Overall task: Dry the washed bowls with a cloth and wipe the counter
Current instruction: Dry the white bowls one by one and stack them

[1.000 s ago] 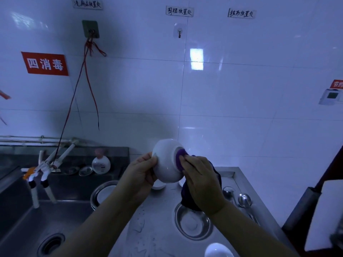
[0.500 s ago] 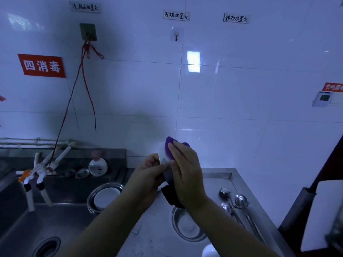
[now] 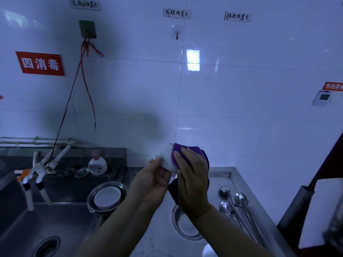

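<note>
I hold a white bowl (image 3: 166, 157) up in front of me above the steel counter (image 3: 219, 175). My left hand (image 3: 152, 182) grips its left edge from below. A purple cloth (image 3: 185, 150) is pressed over the bowl's right side by my right hand (image 3: 191, 180), whose fingers lie across the cloth; the rest of the cloth hangs down dark behind that hand. Most of the bowl is hidden by the cloth and my hands. A steel bowl (image 3: 185, 225) sits on the counter under my right wrist.
A steel dish holding a white plate (image 3: 106, 197) stands at the sink's edge. The sink (image 3: 37, 229) with taps (image 3: 37, 175) lies left. Three ladles (image 3: 233, 201) lie on the counter's right. A soap bottle (image 3: 97, 163) is on the ledge. Another white bowl (image 3: 207, 251) is at the bottom.
The bowl has been turned in my hands and the cloth has slid up over its right side. Both hands have shifted slightly higher and closer together.
</note>
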Demonstrator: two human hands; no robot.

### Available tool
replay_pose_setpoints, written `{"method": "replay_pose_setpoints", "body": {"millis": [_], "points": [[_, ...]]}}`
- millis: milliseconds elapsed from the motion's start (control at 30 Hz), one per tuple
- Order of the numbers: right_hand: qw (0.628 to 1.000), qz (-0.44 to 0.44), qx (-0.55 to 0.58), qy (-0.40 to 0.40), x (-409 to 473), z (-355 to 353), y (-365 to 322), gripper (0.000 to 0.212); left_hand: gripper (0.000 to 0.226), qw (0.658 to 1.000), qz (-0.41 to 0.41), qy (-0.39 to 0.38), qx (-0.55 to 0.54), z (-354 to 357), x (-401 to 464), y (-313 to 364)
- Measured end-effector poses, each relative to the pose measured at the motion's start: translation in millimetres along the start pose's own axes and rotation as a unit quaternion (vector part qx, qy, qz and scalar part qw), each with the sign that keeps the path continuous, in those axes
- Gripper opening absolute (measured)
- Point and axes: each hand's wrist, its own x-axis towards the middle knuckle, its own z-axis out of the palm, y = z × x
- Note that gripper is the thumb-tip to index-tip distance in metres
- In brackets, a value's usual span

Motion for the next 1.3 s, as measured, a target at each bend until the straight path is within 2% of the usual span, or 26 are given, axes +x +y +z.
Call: {"method": "replay_pose_setpoints", "body": {"millis": [133,200,367,567,633,933,1033,1100,1200,1300], "points": [[0.994,-0.071,-0.077,-0.042,-17,1,-5,0.032,0.036,0.998,-0.054,0.010,0.021,-1,-4,-2],[0.994,-0.072,-0.076,-0.033,-21,-1,-1,0.036,0.036,0.998,-0.059,0.017,0.006,-2,-3,-4],[0.995,0.068,0.077,0.019,-17,-7,2,0.032,0.030,0.998,-0.064,0.013,-0.021,-10,0,-5],[0.930,0.278,0.239,0.020,-5,-10,0,0.037,0.035,0.998,-0.044,0.012,0.046,-32,4,2],[0.921,0.296,0.252,-0.011,1,-10,3,0.037,0.036,0.997,-0.028,0.000,0.069,-39,5,7],[0.928,0.257,0.222,-0.154,5,21,3,0.037,0.027,0.970,-0.002,-0.023,0.241,-78,14,40],[0.932,0.222,0.193,-0.211,-1,41,-2,0.033,0.027,0.955,-0.006,-0.007,0.297,-99,15,47],[0.933,0.176,0.162,-0.269,-8,53,-7,0.034,0.025,0.933,-0.017,0.014,0.360,-118,15,50],[0.905,0.145,0.146,-0.373,-29,72,-11,0.026,0.022,0.887,-0.049,0.018,0.459,-147,15,55],[0.867,0.220,0.133,-0.426,-57,87,-9,0.028,0.021,0.862,-0.070,0.026,0.502,-174,16,65]]}}
